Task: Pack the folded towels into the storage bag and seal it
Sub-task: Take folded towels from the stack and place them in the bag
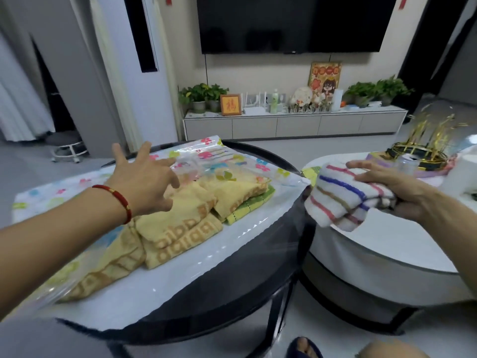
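A clear storage bag printed with flowers lies across the round dark table. Yellow folded towels and a green one lie on its white lower sheet, partly under the clear upper sheet. My left hand, fingers spread, hovers over the yellow towels near the lifted clear sheet. My right hand grips a folded white towel with coloured stripes above the white table, just right of the bag's corner.
A white oval table stands to the right, carrying a drink can and a gold-wire ornament. A TV cabinet with plants lines the far wall. A foot shows below the dark table.
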The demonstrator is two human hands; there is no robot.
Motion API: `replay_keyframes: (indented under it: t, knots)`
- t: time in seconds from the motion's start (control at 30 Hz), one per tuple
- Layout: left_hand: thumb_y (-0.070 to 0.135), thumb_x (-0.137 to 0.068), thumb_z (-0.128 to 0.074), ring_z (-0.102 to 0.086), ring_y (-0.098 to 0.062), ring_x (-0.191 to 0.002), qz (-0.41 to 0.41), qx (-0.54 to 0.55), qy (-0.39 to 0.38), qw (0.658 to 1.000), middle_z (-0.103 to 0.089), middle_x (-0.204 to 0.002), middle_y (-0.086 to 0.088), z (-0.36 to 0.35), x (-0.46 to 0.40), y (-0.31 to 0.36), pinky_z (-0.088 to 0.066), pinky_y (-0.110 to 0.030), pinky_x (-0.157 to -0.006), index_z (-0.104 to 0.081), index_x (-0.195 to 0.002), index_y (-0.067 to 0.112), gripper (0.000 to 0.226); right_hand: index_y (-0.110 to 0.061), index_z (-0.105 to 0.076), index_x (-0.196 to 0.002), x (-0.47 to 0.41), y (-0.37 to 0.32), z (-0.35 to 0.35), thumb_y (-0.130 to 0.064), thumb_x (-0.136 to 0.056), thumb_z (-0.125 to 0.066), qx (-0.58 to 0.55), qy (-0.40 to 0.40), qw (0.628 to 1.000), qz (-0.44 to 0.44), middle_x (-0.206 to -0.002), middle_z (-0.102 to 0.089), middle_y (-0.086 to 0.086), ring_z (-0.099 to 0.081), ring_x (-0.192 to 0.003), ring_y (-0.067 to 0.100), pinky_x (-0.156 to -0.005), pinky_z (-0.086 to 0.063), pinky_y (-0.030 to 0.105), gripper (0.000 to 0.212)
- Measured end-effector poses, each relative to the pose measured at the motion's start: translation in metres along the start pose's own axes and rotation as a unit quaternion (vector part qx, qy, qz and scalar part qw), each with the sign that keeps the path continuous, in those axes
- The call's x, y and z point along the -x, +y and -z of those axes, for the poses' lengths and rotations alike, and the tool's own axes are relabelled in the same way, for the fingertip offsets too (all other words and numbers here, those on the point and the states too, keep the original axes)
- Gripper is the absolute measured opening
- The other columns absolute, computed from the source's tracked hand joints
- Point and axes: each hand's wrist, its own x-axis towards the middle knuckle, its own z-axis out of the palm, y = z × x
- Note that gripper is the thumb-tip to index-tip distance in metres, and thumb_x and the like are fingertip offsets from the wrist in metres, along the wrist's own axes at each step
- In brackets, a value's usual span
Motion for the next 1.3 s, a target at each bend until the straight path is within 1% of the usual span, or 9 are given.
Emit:
replay_keyframes:
  t: [0.17,0.27,0.37,0.5,0.7,0.8,1.03,1.17,1.3]
  knots:
    - [0.057,-0.076,-0.066,-0.013,-0.034,-0.145,0.014,-0.025,-0.015,0.999,-0.018,-0.161,0.019,0.009,0.032,-0.027,-0.012,-0.085,-0.099,-0.043,-0.141,0.038,0.071,-0.017,-0.072,-0.118,0.049,0.008,-0.098,-0.015,-0.079,-0.084,0.012,-0.23,0.97,-0.078,-0.115,-0.072,0.017,-0.073,-0.085,0.029,-0.061,-0.064,0.034,0.041]
    - [0.052,-0.077,-0.067,-0.003,-0.036,-0.148,0.019,-0.015,0.017,1.0,-0.012,-0.162,0.018,0.032,0.041,-0.04,-0.009,-0.086,-0.098,-0.037,-0.146,0.032,0.078,-0.017,-0.076,-0.112,0.053,0.009,-0.18,-0.007,-0.085,-0.076,0.058,-0.319,0.944,-0.066,-0.111,-0.076,0.013,-0.076,-0.086,0.026,-0.063,-0.063,0.032,0.028]
    - [0.049,-0.08,-0.067,0.001,-0.037,-0.148,0.023,-0.017,0.021,0.999,-0.008,-0.163,0.016,0.052,0.048,-0.051,-0.009,-0.087,-0.098,-0.03,-0.149,0.028,0.081,-0.02,-0.078,-0.106,0.043,0.01,-0.263,-0.004,-0.088,-0.071,0.012,-0.329,0.944,-0.016,-0.106,-0.076,0.009,-0.074,-0.083,0.022,-0.063,-0.063,0.031,0.024]
    - [0.043,-0.083,-0.065,0.0,-0.038,-0.149,0.037,-0.015,0.013,0.999,-0.007,-0.164,0.015,0.071,0.055,-0.064,-0.009,-0.087,-0.097,-0.029,-0.15,0.025,0.078,-0.014,-0.073,-0.117,0.024,0.032,-0.371,-0.003,-0.096,-0.063,-0.156,-0.211,0.964,0.04,-0.105,-0.071,0.014,-0.069,-0.078,0.021,-0.054,-0.057,0.029,0.025]
    - [0.045,-0.086,-0.061,0.001,-0.038,-0.148,0.036,-0.007,0.01,0.999,-0.008,-0.163,0.016,0.07,0.059,-0.065,-0.009,-0.086,-0.099,-0.028,-0.151,0.026,0.076,-0.025,-0.063,-0.14,0.039,0.101,-0.442,-0.012,-0.096,-0.067,0.037,-0.312,0.948,-0.044,-0.107,-0.069,0.004,-0.076,-0.072,0.021,-0.081,-0.065,0.044,0.047]
    - [0.044,-0.084,-0.062,-0.001,-0.038,-0.148,0.02,-0.007,0.021,1.0,-0.01,-0.163,0.014,0.059,0.059,-0.057,-0.009,-0.086,-0.1,-0.035,-0.148,0.024,0.072,-0.029,-0.063,-0.141,0.042,0.102,-0.426,-0.008,-0.094,-0.062,0.096,-0.3,0.949,0.012,-0.117,-0.074,0.014,-0.078,-0.095,0.031,-0.093,-0.062,0.047,0.052]
    - [0.053,-0.081,-0.062,-0.004,-0.04,-0.147,-0.05,-0.001,0.073,0.996,-0.007,-0.164,0.005,0.037,0.036,-0.01,-0.013,-0.083,-0.102,-0.048,-0.136,0.032,0.061,-0.019,-0.078,-0.113,0.023,0.074,-0.269,-0.017,-0.095,-0.064,0.246,-0.267,0.931,0.041,-0.103,-0.08,0.009,-0.077,-0.087,0.023,-0.075,-0.06,0.031,0.023]
    - [0.051,-0.082,-0.06,-0.006,-0.04,-0.147,-0.09,-0.007,0.092,0.992,-0.008,-0.164,0.004,0.027,0.007,0.035,-0.015,-0.081,-0.103,-0.05,-0.135,0.031,0.057,-0.012,-0.08,-0.098,0.004,0.064,-0.147,-0.01,-0.097,-0.064,0.285,-0.089,0.953,0.054,-0.078,-0.077,0.009,-0.069,-0.067,0.016,-0.061,-0.055,0.024,0.017]
    - [0.048,-0.082,-0.061,-0.007,-0.04,-0.147,-0.114,-0.03,0.096,0.988,-0.013,-0.164,0.003,0.024,-0.024,0.078,-0.015,-0.081,-0.103,-0.049,-0.137,0.037,0.057,-0.003,-0.077,-0.098,-0.039,0.065,-0.053,-0.007,-0.096,-0.06,0.297,0.141,0.943,0.051,-0.086,-0.074,0.016,-0.066,-0.07,0.024,-0.065,-0.054,0.035,0.018]
